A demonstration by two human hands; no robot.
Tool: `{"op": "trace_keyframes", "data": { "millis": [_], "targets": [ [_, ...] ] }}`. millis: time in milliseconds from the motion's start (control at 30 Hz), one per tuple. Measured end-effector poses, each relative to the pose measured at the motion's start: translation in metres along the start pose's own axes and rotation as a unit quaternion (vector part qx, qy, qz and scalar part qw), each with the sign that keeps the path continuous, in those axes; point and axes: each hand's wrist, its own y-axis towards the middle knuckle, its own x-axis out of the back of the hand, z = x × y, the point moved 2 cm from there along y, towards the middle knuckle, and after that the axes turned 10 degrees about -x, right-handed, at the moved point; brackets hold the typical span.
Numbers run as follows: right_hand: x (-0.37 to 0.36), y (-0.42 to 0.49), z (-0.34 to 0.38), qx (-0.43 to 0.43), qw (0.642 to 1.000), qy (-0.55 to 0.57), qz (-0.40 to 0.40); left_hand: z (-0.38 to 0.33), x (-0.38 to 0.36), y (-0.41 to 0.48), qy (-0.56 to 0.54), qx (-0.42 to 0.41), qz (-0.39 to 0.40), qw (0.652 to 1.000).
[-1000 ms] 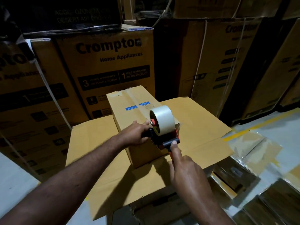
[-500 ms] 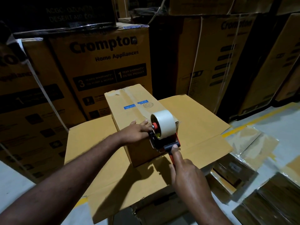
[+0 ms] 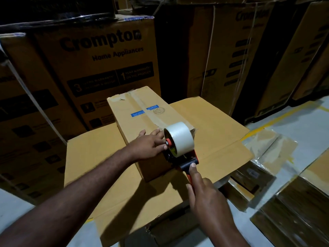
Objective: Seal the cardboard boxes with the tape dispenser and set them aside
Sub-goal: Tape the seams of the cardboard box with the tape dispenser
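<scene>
Head-high, down onto box, seemingly close

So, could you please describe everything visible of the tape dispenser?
The tape dispenser is handheld, with a red and black handle and a roll of pale tape on an orange hub. It sits at the near top edge of the small cardboard box. The right hand grips its handle; the left hand lies flat on the box beside it.

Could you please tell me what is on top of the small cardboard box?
A tape strip and two blue labels. The left hand rests flat beside the tape dispenser at the near edge; the surface under them is hidden.
</scene>
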Motion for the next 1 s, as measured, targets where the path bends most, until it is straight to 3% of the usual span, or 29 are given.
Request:
{"op": "trace_keyframes", "data": {
  "millis": [267, 533, 733, 900, 1000],
  "targets": [
    [0.003, -0.008, -0.005, 0.009, 0.999, 0.022, -0.024, -0.008, -0.003, 0.004, 0.024, -0.006, 0.024, 0.999],
    [-0.017, -0.001, -0.011, -0.004, 0.998, 0.044, -0.042, -0.019, -0.015, 0.001, 0.051, 0.047, -0.022, 0.997],
    [-0.015, 0.009, 0.006, 0.033, 0.998, -0.030, -0.040, -0.010, -0.012, -0.004, 0.080, 0.089, -0.045, 0.992],
    [-0.004, 0.015, 0.020, 0.000, 0.999, 0.024, -0.028, -0.010, -0.018, 0.003, 0.099, 0.120, -0.079, 0.985],
    [-0.001, 0.012, 0.028, 0.000, 1.000, -0.025, -0.019, -0.017, -0.021, 0.000, 0.111, 0.141, -0.083, 0.980]
  ]
}}
